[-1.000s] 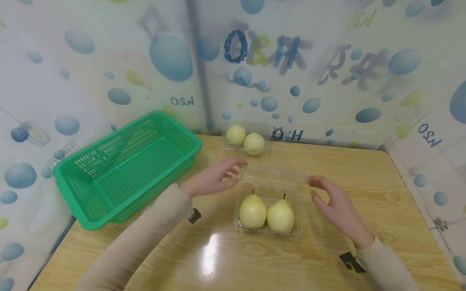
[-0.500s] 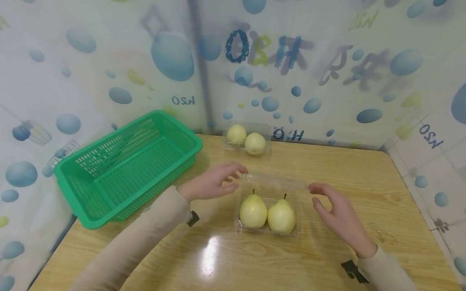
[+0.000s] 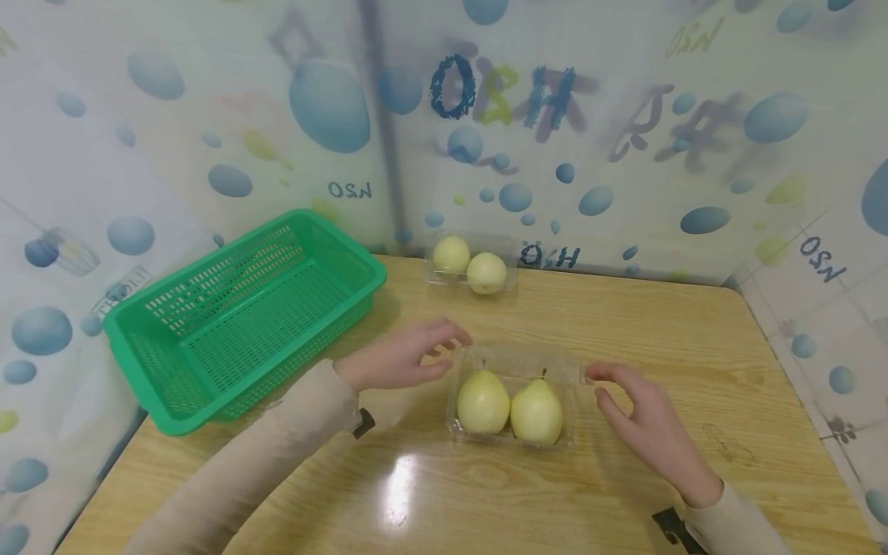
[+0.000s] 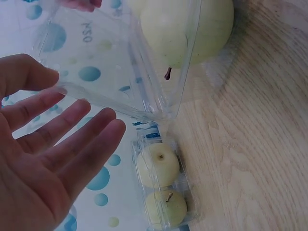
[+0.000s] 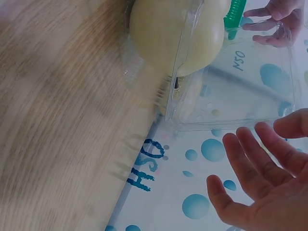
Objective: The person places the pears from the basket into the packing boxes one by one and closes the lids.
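A clear plastic clamshell box (image 3: 479, 441) on the table holds two pale yellow-green pears (image 3: 482, 402), stems pointing away. Its transparent lid (image 4: 103, 98) stands partly raised, tilted over them. At the lid's left corner are the thumb and index fingertips of my left hand (image 3: 398, 356), the other fingers spread. My right hand (image 3: 648, 428) has its fingertips right at the lid's right corner, fingers extended and thumb apart from them in the head view. In the right wrist view, a large pear (image 5: 168, 38) shows beside the lid's clear wall.
Farther back by the wall, a second clear box (image 3: 433, 279) contains two pears (image 3: 486, 273). A green plastic basket (image 3: 277, 308) with slotted sides stands on the left. The wooden table (image 3: 333, 493) meets a patterned wall covering (image 3: 624, 154) at the back.
The lid's free edge has come down toward the pears. Both hands have moved slightly toward the person along with it, while the pears, far box and basket stay put.
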`<move>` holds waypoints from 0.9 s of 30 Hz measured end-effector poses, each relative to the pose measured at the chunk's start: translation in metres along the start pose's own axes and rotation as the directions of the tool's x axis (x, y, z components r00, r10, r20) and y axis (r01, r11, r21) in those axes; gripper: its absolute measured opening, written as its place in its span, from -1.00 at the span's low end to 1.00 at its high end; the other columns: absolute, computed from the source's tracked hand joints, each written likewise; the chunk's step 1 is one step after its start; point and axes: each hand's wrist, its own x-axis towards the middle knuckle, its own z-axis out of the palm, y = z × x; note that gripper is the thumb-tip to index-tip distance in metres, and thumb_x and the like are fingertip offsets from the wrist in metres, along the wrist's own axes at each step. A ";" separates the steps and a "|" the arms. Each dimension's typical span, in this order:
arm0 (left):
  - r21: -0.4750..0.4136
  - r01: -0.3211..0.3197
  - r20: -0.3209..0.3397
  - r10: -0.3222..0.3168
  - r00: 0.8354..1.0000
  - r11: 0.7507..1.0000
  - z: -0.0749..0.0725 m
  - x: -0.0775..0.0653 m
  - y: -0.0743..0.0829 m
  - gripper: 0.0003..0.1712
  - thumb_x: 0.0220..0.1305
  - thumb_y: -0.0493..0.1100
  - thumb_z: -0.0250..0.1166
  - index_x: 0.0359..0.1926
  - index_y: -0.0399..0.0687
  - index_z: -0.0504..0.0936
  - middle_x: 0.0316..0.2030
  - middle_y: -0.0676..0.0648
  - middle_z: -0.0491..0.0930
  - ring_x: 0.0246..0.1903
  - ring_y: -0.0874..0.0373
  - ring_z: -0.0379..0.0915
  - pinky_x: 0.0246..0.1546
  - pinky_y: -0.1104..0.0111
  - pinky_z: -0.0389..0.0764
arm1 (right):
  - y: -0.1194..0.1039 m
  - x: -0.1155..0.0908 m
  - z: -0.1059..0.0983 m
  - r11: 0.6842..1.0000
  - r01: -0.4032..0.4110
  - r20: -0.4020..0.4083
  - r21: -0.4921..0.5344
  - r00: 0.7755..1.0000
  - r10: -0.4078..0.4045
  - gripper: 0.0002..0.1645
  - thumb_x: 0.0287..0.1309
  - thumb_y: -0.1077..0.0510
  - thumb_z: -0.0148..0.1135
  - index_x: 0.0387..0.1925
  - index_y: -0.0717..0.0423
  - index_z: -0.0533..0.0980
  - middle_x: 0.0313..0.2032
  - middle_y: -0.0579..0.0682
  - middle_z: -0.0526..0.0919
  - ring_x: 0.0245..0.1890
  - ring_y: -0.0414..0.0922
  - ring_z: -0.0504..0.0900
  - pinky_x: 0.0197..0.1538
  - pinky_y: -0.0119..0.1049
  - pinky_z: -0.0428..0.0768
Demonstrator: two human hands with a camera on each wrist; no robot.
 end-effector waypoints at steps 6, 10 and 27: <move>0.011 -0.029 0.021 0.029 0.999 1.000 0.004 -0.005 0.001 -0.58 0.20 -0.43 0.10 0.12 -0.25 0.48 0.04 -0.13 0.51 0.01 0.03 0.48 -0.07 0.35 0.59 | 0.001 -0.005 0.000 1.000 0.004 0.038 -0.022 0.999 -0.003 -0.63 0.08 0.45 0.21 -0.04 0.21 0.57 -0.12 0.02 0.67 -0.10 0.01 0.62 -0.10 -0.25 0.57; -0.004 -0.051 0.031 0.051 0.998 0.999 0.007 -0.008 0.001 -0.63 0.23 -0.42 0.12 0.08 -0.24 0.50 0.03 -0.12 0.51 0.00 0.01 0.47 -0.07 0.34 0.58 | 0.003 -0.008 0.002 1.000 0.009 0.058 -0.023 0.998 -0.008 -0.65 0.06 0.46 0.22 -0.07 0.23 0.57 -0.13 0.00 0.67 -0.10 -0.02 0.62 -0.06 -0.45 0.52; 0.043 -0.081 0.036 0.079 0.996 0.996 0.024 -0.012 -0.005 -0.77 0.24 -0.31 0.24 -0.06 -0.19 0.56 -0.07 -0.07 0.51 -0.05 0.02 0.47 -0.01 0.33 0.52 | 0.007 -0.019 0.013 0.999 0.011 0.100 0.040 0.995 -0.015 -0.66 -0.02 0.46 0.33 -0.19 0.10 0.59 -0.05 0.03 0.64 -0.04 0.07 0.60 -0.06 -0.14 0.60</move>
